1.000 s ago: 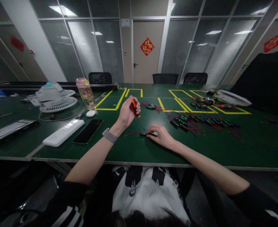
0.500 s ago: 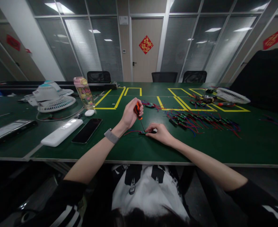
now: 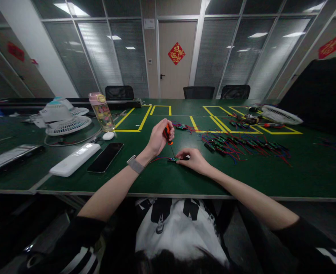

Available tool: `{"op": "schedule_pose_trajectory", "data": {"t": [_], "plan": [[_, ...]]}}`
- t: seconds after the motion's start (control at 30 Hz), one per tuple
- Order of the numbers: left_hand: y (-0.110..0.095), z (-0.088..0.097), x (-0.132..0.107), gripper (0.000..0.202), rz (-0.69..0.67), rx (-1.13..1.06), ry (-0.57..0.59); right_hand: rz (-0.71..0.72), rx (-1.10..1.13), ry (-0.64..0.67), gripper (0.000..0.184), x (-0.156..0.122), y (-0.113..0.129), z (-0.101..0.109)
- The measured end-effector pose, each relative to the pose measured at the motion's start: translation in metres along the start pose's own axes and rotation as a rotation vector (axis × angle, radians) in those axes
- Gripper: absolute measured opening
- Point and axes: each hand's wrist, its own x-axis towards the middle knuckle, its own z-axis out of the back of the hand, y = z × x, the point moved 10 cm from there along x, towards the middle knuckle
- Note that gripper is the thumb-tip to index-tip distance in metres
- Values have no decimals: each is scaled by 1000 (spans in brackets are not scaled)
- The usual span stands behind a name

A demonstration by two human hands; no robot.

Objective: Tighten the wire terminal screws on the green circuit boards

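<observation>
My left hand [image 3: 160,137] is wrapped round the orange and black handle of a screwdriver [image 3: 167,132]. The thin shaft points down, its tip at a small green circuit board [image 3: 173,160] lying on the table. Thumb and fingers of my right hand [image 3: 193,160] pinch the right end of that board and partly cover it. Red and dark wires run out from the board's left side. Beyond my left hand lies another small board with wires [image 3: 182,126].
Several wired circuit boards [image 3: 242,144] lie in a heap to the right. On the left are a black phone [image 3: 105,158], a white oblong device [image 3: 75,160], a pink-lidded bottle [image 3: 101,112] and white fan parts [image 3: 68,125]. Yellow tape marks the green table [image 3: 168,182].
My left hand and the screwdriver have shifted very slightly to the right, with the tip staying at the board. My right hand keeps its pinch in the same place.
</observation>
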Motion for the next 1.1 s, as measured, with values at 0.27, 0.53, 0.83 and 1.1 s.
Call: {"op": "schedule_pose_trajectory", "data": {"t": [0.27, 0.53, 0.83, 1.1], "plan": [[0, -4, 1, 31, -19, 21, 48, -9, 19, 10, 16, 2, -5, -2], [7, -23, -2, 22, -90, 288, 180, -20, -32, 54, 15, 5, -9, -4], [-10, -38, 8, 21, -93, 668, 291, -37, -20, 43, 16, 5, -13, -4], [-30, -39, -1, 19, -397, 953, 95, -59, -23, 61, 14, 6, -11, -6]]}}
